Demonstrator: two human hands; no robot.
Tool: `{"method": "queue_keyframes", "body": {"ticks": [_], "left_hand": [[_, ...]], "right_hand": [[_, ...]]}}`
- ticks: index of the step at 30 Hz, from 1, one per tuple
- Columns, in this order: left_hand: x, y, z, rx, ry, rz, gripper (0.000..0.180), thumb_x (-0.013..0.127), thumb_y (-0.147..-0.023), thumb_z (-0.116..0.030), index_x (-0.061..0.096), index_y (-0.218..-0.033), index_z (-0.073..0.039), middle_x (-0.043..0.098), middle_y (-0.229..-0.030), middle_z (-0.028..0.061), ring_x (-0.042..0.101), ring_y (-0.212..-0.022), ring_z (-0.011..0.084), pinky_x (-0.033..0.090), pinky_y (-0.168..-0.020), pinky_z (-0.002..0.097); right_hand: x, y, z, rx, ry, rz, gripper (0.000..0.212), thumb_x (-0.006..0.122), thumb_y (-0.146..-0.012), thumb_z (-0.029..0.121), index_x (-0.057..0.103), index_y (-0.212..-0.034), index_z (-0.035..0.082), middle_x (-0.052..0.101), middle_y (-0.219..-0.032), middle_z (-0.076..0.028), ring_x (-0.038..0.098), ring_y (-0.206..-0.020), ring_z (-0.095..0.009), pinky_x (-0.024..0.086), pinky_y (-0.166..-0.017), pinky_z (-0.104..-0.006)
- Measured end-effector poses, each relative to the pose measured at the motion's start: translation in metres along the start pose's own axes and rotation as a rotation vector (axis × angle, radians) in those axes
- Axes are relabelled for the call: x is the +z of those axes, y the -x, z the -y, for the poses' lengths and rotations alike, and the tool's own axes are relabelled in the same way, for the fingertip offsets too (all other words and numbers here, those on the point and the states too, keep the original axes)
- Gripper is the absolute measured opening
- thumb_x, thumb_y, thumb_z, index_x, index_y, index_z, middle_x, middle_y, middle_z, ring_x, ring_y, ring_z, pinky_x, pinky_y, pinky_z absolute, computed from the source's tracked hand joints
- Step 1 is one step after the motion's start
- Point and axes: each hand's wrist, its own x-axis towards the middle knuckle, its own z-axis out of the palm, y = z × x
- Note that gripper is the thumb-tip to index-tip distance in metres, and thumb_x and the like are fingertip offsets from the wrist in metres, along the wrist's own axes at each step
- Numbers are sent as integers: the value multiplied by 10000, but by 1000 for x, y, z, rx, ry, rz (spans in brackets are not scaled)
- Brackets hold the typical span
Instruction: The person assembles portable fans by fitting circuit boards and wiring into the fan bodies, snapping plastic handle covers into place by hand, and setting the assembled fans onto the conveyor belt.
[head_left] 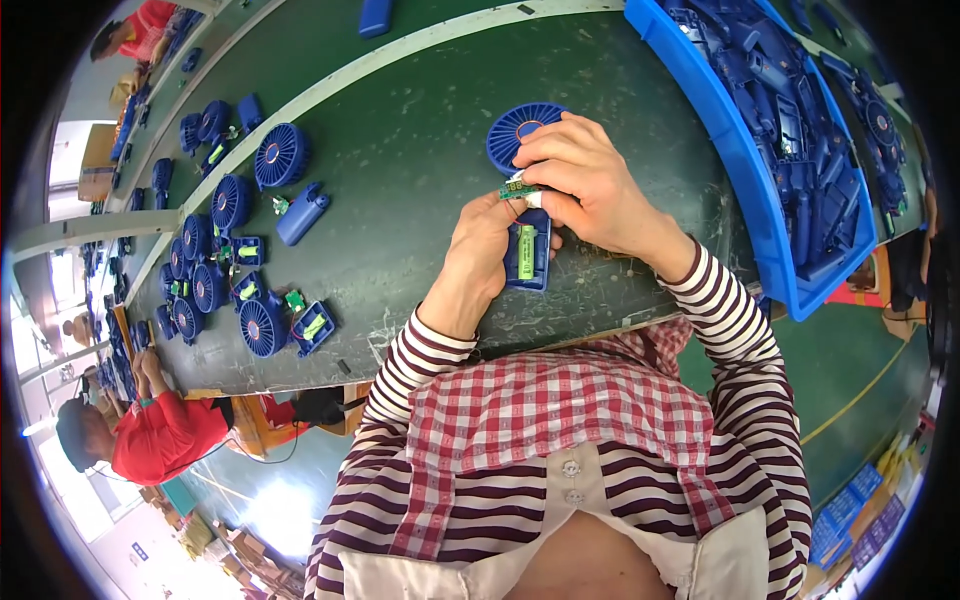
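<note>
A small blue handheld fan lies opened on the dark green table, its round grille head (514,128) pointing away from me. Its handle shell (541,273) faces up with a green battery cell (526,252) inside. My left hand (477,248) is wrapped around the shell from the left, with fingertips showing at its right side. Its thumb presses near a small green circuit board (517,189) with a digit display. My right hand (590,180) reaches over from the right, closed with its fingertips at the board. Thin wires run beneath the board; the exact pinch is partly hidden.
At right stands a blue bin (752,172) full of blue plastic housings. Several fans (262,327) with exposed batteries and a closed blue shell (302,214) lie to the left. A pale strip (430,42) crosses the table. A person in red (172,437) sits at far left.
</note>
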Motion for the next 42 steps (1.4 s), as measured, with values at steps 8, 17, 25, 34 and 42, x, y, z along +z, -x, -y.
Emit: {"method": "queue_keyframes", "body": {"ticks": [8, 17, 25, 34, 42], "left_hand": [[-5, 0, 2, 50, -6, -14, 198, 397, -916, -97, 527, -934, 51, 613, -747, 134, 617, -586, 213, 538, -536, 304], [1, -2, 0, 141, 173, -152, 198, 447, -902, -143, 559, -944, 16, 615, -855, 105, 606, -739, 175, 508, -657, 310], [8, 0, -2, 168, 151, -160, 217, 457, -900, -139, 583, -953, 30, 618, -865, 91, 595, -759, 170, 490, -702, 309], [-1, -6, 2, 134, 49, -202, 207, 480, -886, -157, 584, -891, 22, 609, -817, 88, 583, -728, 147, 473, -596, 294], [4, -1, -6, 78, 139, -113, 265, 432, -900, -183, 543, -984, 42, 610, -874, 105, 599, -752, 179, 499, -632, 315]], "right_hand": [[3, 4, 18, -97, 318, -124, 114, 637, -656, 99, 607, -762, 72, 589, -911, -28, 559, -953, -212, 318, -963, -497], [14, 22, 22, -112, 244, -294, 191, 691, -602, 50, 595, -764, 82, 593, -922, -44, 572, -936, -261, 312, -965, -536], [15, 29, 19, -103, 255, -287, 151, 678, -617, 96, 610, -751, 90, 597, -813, 0, 583, -876, -208, 290, -977, -539], [2, 21, 16, 84, 66, -102, 121, 597, -686, 3, 575, -804, 15, 593, -860, -84, 579, -875, -260, 392, -899, -453], [-10, 9, 11, 168, -163, -40, 116, 527, -722, -75, 544, -835, -54, 554, -979, -123, 576, -862, -244, 466, -717, -304]]}}
